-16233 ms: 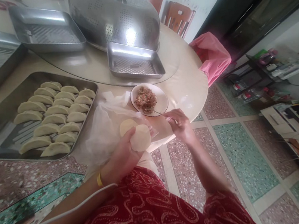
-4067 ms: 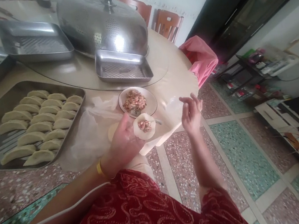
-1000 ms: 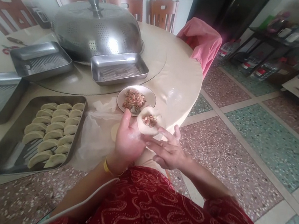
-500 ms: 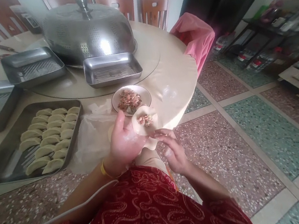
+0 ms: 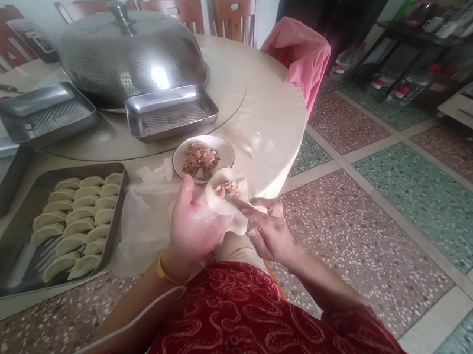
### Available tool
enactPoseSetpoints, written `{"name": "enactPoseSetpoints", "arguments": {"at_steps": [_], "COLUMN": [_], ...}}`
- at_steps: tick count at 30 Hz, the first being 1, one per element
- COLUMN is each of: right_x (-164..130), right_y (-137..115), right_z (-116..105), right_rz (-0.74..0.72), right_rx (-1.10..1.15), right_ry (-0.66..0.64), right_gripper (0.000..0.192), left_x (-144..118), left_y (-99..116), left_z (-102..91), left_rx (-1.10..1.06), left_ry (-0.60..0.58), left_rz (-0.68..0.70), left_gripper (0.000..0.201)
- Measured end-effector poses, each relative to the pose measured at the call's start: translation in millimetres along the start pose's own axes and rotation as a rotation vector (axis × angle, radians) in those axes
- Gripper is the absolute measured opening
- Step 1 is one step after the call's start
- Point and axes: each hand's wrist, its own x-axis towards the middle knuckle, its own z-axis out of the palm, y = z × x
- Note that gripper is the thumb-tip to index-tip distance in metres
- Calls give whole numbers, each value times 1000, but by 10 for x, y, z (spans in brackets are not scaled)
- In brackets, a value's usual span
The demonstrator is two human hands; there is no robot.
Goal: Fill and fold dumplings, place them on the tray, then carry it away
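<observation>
A round dumpling wrapper (image 5: 239,184) lies across the fingers of my left hand (image 5: 194,222), which is palm up with the thumb raised. At the wrapper's centre sits a small mound of chopped filling (image 5: 226,190). My right hand (image 5: 272,231) reaches in from the right, its index finger stretched to the filling's near edge and the other fingers partly bent; I see nothing held in it. Below my left fingers shows another piece of pale dough (image 5: 238,224). Just beyond stands a plate (image 5: 227,153) of pinkish chopped filling (image 5: 200,157).
Rows of folded dumplings (image 5: 80,225) fill much of a metal tray (image 5: 3,267) at left, beside a crumpled plastic sheet (image 5: 139,216). Further back are metal pans (image 5: 173,115) and a large domed steel lid (image 5: 132,56). A pink cloth (image 5: 299,50) hangs at the table's right.
My right hand has moved from the wrapper's lower edge, its index finger now stretched to the filling. The left hand holds its pose; the view has shifted slightly.
</observation>
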Motion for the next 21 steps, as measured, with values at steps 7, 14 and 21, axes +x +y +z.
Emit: {"name": "enactPoseSetpoints", "arguments": {"at_steps": [7, 14, 21], "right_x": [-69, 66, 98], "right_y": [132, 210, 222], "right_z": [40, 107, 91], "right_rz": [-127, -96, -128], "right_rx": [-195, -268, -280], "right_ry": [217, 272, 265], "right_gripper": [24, 20, 18], "left_x": [-3, -34, -63], "left_y": [-3, -59, -47], "left_z": [-16, 10, 67], "left_rx": [-48, -59, -87], "left_ry": [25, -30, 29], "left_rz": [1, -91, -93], "left_gripper": [64, 56, 48]}}
